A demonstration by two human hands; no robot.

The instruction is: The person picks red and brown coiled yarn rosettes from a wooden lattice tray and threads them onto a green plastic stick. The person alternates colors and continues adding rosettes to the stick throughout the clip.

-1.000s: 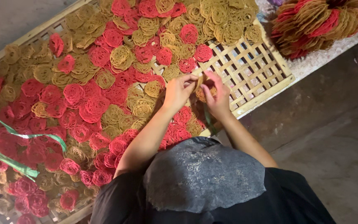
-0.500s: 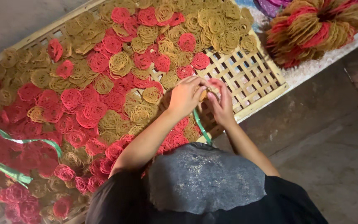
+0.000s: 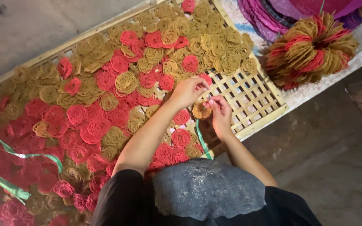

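My left hand (image 3: 188, 91) and my right hand (image 3: 221, 114) meet over the bare part of a woven bamboo tray (image 3: 252, 98). Their fingertips pinch a thin yellow strand just above a small yellow-brown coil (image 3: 200, 111) that lies on the lattice between them. Many red coils (image 3: 89, 125) and yellow-brown coils (image 3: 214, 46) of the same kind cover most of the tray, packed side by side. My head and dark shirt fill the bottom of the view and hide the tray's near edge.
A loose bundle of red and yellow-brown strands (image 3: 311, 50) lies on the white surface right of the tray. Magenta round things (image 3: 273, 14) sit at the top right. Green straps (image 3: 202, 140) (image 3: 9, 150) cross the tray. Bare concrete floor (image 3: 336, 167) is at the right.
Both hands stay together at the same spot on the tray's bare lattice, fingers working. The view has shifted, so the tray sits further left and the strand bundle shows more fully.
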